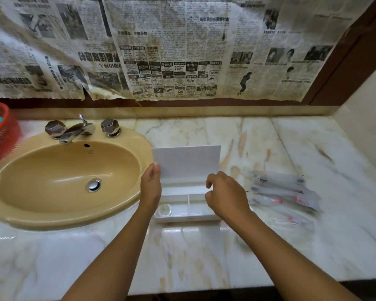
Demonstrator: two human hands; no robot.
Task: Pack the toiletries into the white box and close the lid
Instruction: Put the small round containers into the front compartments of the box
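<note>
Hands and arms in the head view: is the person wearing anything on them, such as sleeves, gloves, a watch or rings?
Nothing worn shows. The left hand and right hand are bare, with no gloves, and both forearms are uncovered from the wrists down to the bottom edge of the picture, so no sleeves appear. No watch, bracelet or ring can be seen on either side, though slight blur could hide something small.

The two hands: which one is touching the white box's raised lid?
The left hand pinches the lid at its left edge; the right hand hovers, holding nothing.

Left hand (151, 183) on upright white lid (186, 161)
</note>
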